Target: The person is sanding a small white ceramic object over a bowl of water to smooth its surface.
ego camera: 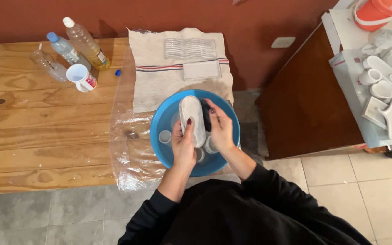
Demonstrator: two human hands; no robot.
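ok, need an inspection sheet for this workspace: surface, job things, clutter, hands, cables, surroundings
surface: wooden table, part covered by clear plastic sheet and a striped cloth.
job's things: blue basin on the plastic at the table edge; oval white piece held over it; small white pieces lie in the basin.
clutter: three bottles, white cup, blue cap; two flat pieces on the cloth.
grippers: left hand grips the oval piece; right hand presses a dark sponge against it.
cables: nothing seen.
surroundings: red wall with socket; side bench with white moulded pieces, orange bucket; tiled floor.
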